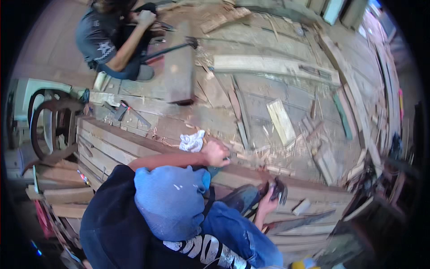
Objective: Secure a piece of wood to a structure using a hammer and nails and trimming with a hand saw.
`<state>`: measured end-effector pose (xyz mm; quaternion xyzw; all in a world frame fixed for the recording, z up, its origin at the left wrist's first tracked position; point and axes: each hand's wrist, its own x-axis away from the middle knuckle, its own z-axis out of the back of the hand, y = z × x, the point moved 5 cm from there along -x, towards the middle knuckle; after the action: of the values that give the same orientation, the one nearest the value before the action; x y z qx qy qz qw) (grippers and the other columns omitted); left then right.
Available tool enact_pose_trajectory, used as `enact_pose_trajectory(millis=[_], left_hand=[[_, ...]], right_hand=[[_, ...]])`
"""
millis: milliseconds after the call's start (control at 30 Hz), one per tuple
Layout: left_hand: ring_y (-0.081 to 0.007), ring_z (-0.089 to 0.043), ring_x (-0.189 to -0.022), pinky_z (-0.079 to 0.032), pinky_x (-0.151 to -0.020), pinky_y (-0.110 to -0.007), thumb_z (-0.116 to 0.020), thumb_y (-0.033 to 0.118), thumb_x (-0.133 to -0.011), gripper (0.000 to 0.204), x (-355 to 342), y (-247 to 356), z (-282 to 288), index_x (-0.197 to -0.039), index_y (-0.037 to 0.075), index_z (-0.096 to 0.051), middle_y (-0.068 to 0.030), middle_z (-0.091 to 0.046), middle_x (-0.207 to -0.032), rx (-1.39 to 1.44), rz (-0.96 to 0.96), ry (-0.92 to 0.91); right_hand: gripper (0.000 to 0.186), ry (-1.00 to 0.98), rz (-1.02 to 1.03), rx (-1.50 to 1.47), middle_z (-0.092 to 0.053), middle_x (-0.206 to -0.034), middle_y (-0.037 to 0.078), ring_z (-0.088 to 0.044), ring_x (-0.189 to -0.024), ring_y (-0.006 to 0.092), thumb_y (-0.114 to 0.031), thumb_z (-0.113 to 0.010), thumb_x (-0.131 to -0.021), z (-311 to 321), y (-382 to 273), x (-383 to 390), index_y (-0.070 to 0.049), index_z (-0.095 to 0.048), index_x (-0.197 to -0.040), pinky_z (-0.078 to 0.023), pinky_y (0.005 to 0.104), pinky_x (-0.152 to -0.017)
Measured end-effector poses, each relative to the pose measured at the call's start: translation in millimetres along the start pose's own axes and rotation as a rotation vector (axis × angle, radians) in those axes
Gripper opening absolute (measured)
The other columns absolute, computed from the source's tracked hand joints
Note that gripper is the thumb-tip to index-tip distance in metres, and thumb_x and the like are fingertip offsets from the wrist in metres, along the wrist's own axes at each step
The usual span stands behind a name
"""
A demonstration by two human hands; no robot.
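Observation:
My left hand [217,153] reaches across the thick brown timber beam [118,134], fingers curled closed. A small pale tip shows at its fingers, but I cannot make out what it belongs to. Close beside it lies a crumpled white cloth [191,141]. Lower right, my right hand [268,202] grips a dark metal tool [279,190] with a curved head; blur hides its exact kind. A light blue cloth shape [168,201] and blue jeans [242,237] cover much of the foreground. Near the right hand are a small pale wood block [301,206] and a long dark strip [309,219].
At the far left another person [112,49] sits by an upright wooden block [179,67], near a long-handled tool [172,47]. Pale planks [277,67], offcuts [281,122] and shavings litter the floor. Curved chair-like wooden frames [53,116] stand left; timber piles line the right.

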<state>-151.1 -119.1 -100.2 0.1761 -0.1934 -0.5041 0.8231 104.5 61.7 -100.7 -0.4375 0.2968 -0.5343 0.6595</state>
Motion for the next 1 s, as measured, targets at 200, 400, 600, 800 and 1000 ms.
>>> enact_pose_trajectory(millis=[200, 400, 600, 800, 1000], left_hand=[[-0.0244, -0.06, -0.057, -0.048, -0.051, -0.037, -0.071, 0.036, -0.071, 0.031, -0.7, -1.3, 7.5, -0.058, 0.01, -0.06, -0.0059, -0.058, -0.06, 0.035, -0.144, 0.212], [-0.0246, -0.059, -0.056, -0.048, -0.051, -0.037, -0.072, 0.034, -0.074, 0.033, -1.0, 5.0, 14.8, -0.057, 0.008, -0.058, -0.007, -0.057, -0.059, 0.091, -0.151, 0.262], [-0.0241, -0.061, -0.056, -0.049, -0.051, -0.036, -0.074, 0.03, -0.072, 0.031, -1.6, 1.4, 15.7, -0.058, 0.008, -0.059, -0.0074, -0.058, -0.06, 0.104, -0.171, 0.264], [-0.0261, -0.06, -0.055, -0.05, -0.052, -0.037, -0.076, 0.025, -0.07, 0.029, -2.9, -5.4, 11.7, -0.058, 0.007, -0.056, -0.0082, -0.057, -0.058, 0.074, -0.152, 0.217], [-0.0262, -0.056, -0.049, -0.044, -0.046, -0.038, -0.074, 0.028, -0.074, 0.034, -8.0, -4.0, 22.4, -0.055, 0.008, -0.054, -0.0093, -0.054, -0.055, 0.048, -0.19, 0.2]], right_hand=[[0.035, -0.183, -0.095, 0.169, -0.066, -0.11, 0.015, -0.062, -0.102, 0.0204, -0.017, -0.06, -0.091, -2.5, 12.3, -7.4, 0.006, -0.059, -0.118, -0.047, 0.0328, -0.091], [0.035, -0.274, -0.032, 0.133, -0.065, -0.116, 0.013, -0.062, -0.106, 0.0212, -0.005, -0.058, -0.088, -8.3, -13.2, -6.1, 0.003, -0.057, -0.122, -0.046, 0.0342, -0.094], [0.034, -0.262, -0.061, 0.07, -0.066, -0.112, 0.012, -0.063, -0.103, 0.021, -0.002, -0.058, -0.087, -7.5, -3.1, -9.3, 0.003, -0.058, -0.121, -0.046, 0.0321, -0.093], [0.031, -0.23, -0.071, 0.018, -0.069, -0.103, 0.01, -0.064, -0.091, 0.0164, -0.009, -0.062, -0.086, -14.2, -24.6, -16.0, -0.004, -0.063, -0.117, -0.051, 0.0307, -0.081], [0.034, -0.161, -0.02, 0.311, -0.066, -0.072, 0.021, -0.067, -0.069, 0.038, -0.033, -0.069, -0.08, -7.6, -20.8, -20.9, -0.006, -0.071, -0.102, -0.053, 0.0424, -0.067]])
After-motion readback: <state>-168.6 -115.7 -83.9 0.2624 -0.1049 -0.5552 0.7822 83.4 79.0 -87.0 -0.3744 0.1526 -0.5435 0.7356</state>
